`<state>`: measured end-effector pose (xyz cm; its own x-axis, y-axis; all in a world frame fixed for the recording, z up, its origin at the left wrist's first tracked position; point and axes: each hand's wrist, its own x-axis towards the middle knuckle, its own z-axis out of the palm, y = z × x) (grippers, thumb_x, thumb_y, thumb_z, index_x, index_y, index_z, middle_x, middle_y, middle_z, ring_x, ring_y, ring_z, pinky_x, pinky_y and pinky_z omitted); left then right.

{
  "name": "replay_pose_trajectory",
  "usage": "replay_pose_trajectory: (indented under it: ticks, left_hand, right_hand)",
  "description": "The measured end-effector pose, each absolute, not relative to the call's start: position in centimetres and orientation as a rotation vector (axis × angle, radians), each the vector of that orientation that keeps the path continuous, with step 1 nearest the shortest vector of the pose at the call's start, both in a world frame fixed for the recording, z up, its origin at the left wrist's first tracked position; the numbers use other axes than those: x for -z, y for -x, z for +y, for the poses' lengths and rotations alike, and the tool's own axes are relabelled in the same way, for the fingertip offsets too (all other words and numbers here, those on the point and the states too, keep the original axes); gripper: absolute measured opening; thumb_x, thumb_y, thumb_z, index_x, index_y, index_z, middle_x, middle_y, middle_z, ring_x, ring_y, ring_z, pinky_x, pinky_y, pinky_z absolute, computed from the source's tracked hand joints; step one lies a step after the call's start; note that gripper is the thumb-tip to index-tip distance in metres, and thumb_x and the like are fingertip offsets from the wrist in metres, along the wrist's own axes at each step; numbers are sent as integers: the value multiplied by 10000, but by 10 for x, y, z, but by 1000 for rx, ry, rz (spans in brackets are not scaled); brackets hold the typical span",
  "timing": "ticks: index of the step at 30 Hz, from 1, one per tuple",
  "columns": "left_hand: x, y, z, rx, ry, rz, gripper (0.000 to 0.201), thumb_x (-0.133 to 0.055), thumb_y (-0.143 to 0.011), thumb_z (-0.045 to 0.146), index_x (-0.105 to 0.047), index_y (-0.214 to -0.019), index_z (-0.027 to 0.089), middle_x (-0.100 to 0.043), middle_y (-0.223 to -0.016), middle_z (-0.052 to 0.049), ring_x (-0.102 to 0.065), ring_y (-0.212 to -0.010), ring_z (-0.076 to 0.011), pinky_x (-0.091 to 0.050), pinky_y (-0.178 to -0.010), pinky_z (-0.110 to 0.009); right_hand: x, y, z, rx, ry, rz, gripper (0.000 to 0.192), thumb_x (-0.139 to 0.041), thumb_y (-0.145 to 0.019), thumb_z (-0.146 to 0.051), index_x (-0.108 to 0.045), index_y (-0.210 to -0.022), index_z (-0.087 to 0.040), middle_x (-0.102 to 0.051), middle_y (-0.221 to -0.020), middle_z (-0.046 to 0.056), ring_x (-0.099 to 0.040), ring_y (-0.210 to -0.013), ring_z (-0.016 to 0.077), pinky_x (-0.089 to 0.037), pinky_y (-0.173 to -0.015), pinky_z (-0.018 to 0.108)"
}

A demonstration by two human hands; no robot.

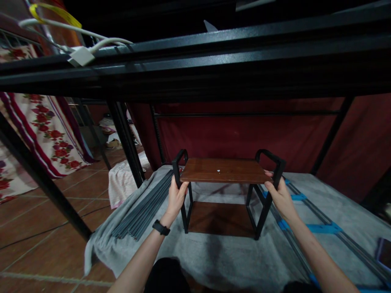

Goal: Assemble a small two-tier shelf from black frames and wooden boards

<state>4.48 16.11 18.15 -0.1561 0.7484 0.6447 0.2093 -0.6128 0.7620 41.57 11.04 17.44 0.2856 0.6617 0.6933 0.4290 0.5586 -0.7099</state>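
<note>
Two-tier rack (226, 173), with brown wood-look boards (221, 219) and black looped side frames (176, 169), stands at lower centre; our left hand (176, 198) and right hand (281, 198) grip its sides.

On the left wrist (167, 220), close to the hand's edge, a black wristband (161, 228) is being worn. The wrist is being crossed by it in a broad, dark, rounded shape; whether a watch face is being carried on it cannot be told. The left forearm (139, 258) and the right forearm (319, 254) are being shown bare, and the left hand (175, 198) and the right hand (281, 199) are likewise being shown bare. Between the forearms, a rounded patch of plain black clothing (166, 277) is being seen nearer the left one, while a second dark patch (301, 287) is being partly cut off beside the right.
</note>
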Motion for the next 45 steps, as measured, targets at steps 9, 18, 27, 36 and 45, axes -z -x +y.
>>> replay_pose_trajectory:
  ticks: [9, 18, 27, 36, 45]
  left_hand:
    - [-194, -35, 152, -1596, -1633, 886, 620, -639, -851, 430, -425, -1389, 208, -542, -742, 5, -519, -601, -131, -440, -580, -259]
    - [-211, -30, 161, -1488, -1472, 798, 474, -672, -816, 459, -597, -1179, 165, -619, -961, -57, -628, -746, -153, -502, -666, -262]
    - [-212, -31, 166, -1613, -1416, 863, 416, -757, -718, 419, -666, -1025, 153, -589, -1178, -59, -597, -859, -141, -514, -681, -210]
    - [-211, -26, 175, -1605, -1297, 849, 425, -779, -688, 414, -637, -1001, 165, -630, -1042, -36, -656, -676, -127, -508, -584, -215]
    - [-211, -28, 176, -1589, -1307, 864, 449, -782, -675, 443, -618, -981, 159, -643, -999, -40, -673, -665, -148, -513, -570, -223]
  right_hand:
    - [-172, -412, 111, -203, 1065, -1325, 482, -542, -889, -497, -498, -1296, -242, -540, -1330, 86, -479, -1270, 236, -289, -1142, 454]
    - [-177, -401, 111, -592, 872, -1098, 645, -260, -917, -698, -546, -1310, -275, -662, -1218, 36, -543, -1246, 214, -379, -1107, 439]
    - [-181, -393, 114, -764, 846, -956, 632, -371, -878, -714, -631, -1243, -268, -688, -1181, 28, -557, -1238, 243, -418, -1073, 462]
    - [-179, -389, 104, -578, 860, -1140, 571, -592, -838, -535, -532, -1330, -252, -574, -1355, 48, -513, -1275, 250, -406, -1086, 447]
    - [-173, -379, 112, 164, 1206, -1266, 792, -528, -877, -372, -125, -1538, -202, -277, -1537, 143, -268, -1424, 279, -266, -1153, 516]
